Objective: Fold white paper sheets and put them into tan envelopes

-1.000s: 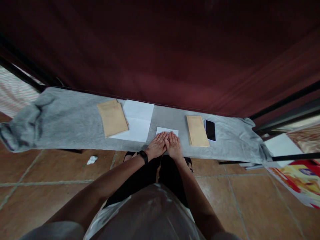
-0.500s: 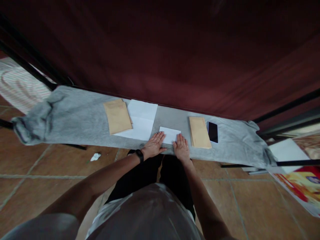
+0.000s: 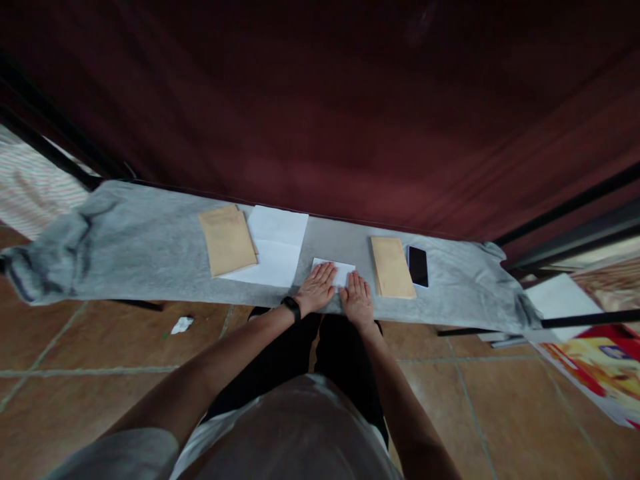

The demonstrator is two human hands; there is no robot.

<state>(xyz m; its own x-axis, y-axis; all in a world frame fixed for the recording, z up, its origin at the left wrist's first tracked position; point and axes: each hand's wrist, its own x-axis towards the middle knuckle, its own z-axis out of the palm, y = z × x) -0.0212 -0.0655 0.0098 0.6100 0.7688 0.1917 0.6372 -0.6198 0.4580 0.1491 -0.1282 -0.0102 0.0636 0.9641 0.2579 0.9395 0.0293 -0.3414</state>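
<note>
A small folded white paper (image 3: 344, 272) lies on the grey cloth in front of me. My left hand (image 3: 317, 288) presses flat over its left part, fingers stretched out and a dark band on the wrist. Flat at the paper's right edge rests my right hand (image 3: 357, 300), its fingers extended. Both palms face down, and they hide much of the paper's near side. To the left, a larger creased white sheet (image 3: 280, 250) lies partly beneath brown envelopes (image 3: 227, 241). More brown envelopes (image 3: 393, 268) sit in a neat pile to the right of my right hand.
A dark-screened phone (image 3: 419, 266) lies beside the right envelope pile. The grey cloth (image 3: 150, 247) covers a long narrow surface against a dark red panel (image 3: 320, 120). Black metal bars (image 3: 570, 208) stand at both ends. A crumpled white scrap (image 3: 182, 325) is on the tiled floor.
My left hand has slid right across the folded paper, covering more of it. The right hand stays at the right edge. The whole view has shifted slightly.
</note>
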